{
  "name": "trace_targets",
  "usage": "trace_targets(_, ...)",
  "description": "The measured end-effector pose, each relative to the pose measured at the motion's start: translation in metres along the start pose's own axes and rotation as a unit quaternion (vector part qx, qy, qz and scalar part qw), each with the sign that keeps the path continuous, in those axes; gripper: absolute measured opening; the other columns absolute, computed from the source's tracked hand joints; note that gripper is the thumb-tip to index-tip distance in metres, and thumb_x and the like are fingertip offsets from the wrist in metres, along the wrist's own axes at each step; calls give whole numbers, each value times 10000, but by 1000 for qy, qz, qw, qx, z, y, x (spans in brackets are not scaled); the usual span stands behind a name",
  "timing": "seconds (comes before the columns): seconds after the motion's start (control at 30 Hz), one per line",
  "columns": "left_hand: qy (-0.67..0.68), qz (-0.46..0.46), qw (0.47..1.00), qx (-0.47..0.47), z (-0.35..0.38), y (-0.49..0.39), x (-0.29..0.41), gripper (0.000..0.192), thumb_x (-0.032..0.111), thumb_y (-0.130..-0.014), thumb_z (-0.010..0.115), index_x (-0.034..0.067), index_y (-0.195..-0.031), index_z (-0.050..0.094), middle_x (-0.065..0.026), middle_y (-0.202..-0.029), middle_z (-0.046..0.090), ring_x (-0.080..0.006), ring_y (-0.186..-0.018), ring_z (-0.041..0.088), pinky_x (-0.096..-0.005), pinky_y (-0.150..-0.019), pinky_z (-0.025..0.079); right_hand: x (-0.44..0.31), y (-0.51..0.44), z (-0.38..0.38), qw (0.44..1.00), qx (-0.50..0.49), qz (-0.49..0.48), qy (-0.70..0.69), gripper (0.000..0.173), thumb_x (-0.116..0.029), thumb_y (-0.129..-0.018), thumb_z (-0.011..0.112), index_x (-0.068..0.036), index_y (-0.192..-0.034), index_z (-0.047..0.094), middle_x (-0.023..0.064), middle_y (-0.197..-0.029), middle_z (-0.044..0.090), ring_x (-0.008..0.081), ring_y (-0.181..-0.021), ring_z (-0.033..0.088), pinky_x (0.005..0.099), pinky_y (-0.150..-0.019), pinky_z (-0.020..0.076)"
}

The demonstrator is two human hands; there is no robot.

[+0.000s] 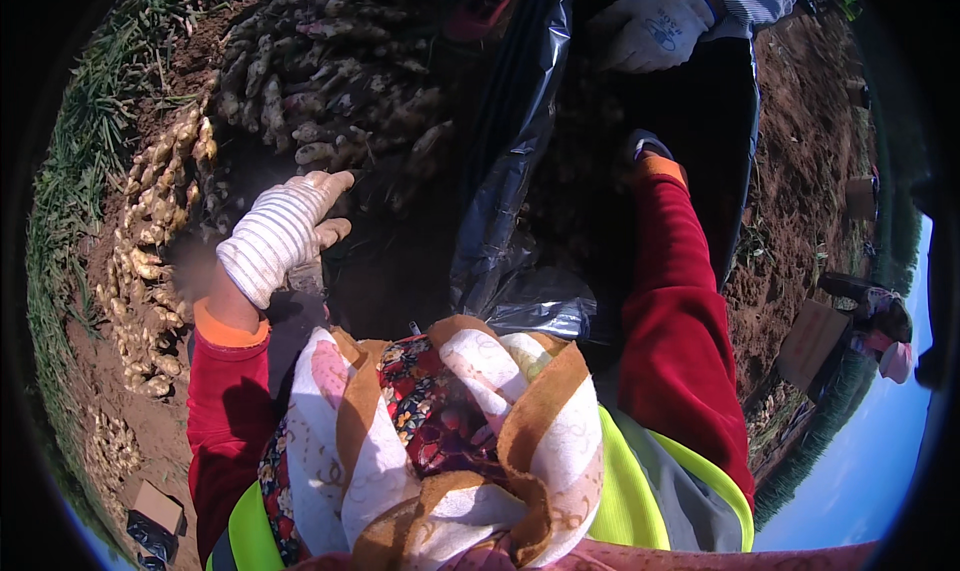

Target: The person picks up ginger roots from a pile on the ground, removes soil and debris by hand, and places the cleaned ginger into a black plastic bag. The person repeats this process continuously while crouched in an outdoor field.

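My left hand (289,229), in a white striped work glove with tan fingertips, hovers at the near edge of a shaded heap of ginger rhizomes (322,68). Its thumb stands apart from the fingers, and nothing shows between them. My right hand (651,145) reaches down inside a container lined with black plastic film (739,173). Only the back of that glove catches light; the fingers are lost in deep shadow. A crumpled fold of the film (517,196) runs between my two hands. Dim shapes, perhaps ginger, lie in the dark of the container.
Another person's gloved hand (656,27) is over the far side of the lined container. Sunlit ginger (154,233) lies in a row on the soil at left, beside green stalks (82,143). Cardboard boxes (814,346) and a bending person (885,323) are farther off at right.
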State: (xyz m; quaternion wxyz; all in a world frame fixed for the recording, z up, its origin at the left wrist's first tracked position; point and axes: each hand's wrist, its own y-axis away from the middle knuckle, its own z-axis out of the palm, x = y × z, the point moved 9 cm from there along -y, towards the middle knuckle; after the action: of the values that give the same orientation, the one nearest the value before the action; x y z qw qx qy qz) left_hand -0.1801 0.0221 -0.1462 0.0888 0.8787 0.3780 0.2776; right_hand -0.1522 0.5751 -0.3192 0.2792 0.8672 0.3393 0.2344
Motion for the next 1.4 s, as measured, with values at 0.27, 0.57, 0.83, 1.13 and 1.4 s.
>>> trace_targets(0.27,-10,1,999,-34,11,-10,-1,543,188,-788,716,-10,-1258,532,-233,-1125,618,-424,-1037,591,-461,-899,483,-9,-86,32,999,25,24,-38,485,-435,-963,557,-75,-1281,630,207,-1323,595,373,-1242,563,483,-996,487)
trace_targets(0.57,-12,35,999,-5,13,-13,6,502,184,-817,680,-1,-1262,541,-217,-1129,612,-409,-1007,607,-444,-871,501,-7,-105,73,981,33,33,-189,366,-308,-975,516,-58,-1195,668,198,-1223,656,373,-1163,616,476,-917,527)
trace_targets(0.83,-39,-26,993,-107,30,-8,5,471,310,-877,668,33,-1241,556,-179,-1082,628,-349,-1024,619,-449,-837,516,-16,-109,36,990,112,-55,59,320,-288,-888,637,-55,-1091,723,213,-1201,654,382,-1134,625,443,-888,549)
trace_targets(1.13,-69,-77,990,-96,32,12,-22,341,296,-858,686,19,-1055,654,-185,-941,686,-375,-890,674,-460,-756,542,-104,108,-140,969,205,-134,42,455,-405,-943,505,-31,-1107,706,197,-1136,685,377,-1113,625,441,-942,490)
trace_targets(1.4,-50,-202,978,-26,9,27,-108,320,336,-904,669,22,-948,628,-225,-813,637,-416,-778,627,-470,-680,484,-150,345,-106,792,197,-479,-324,250,-124,-911,668,-63,-1152,694,52,-1030,705,148,-979,654,277,-864,515)
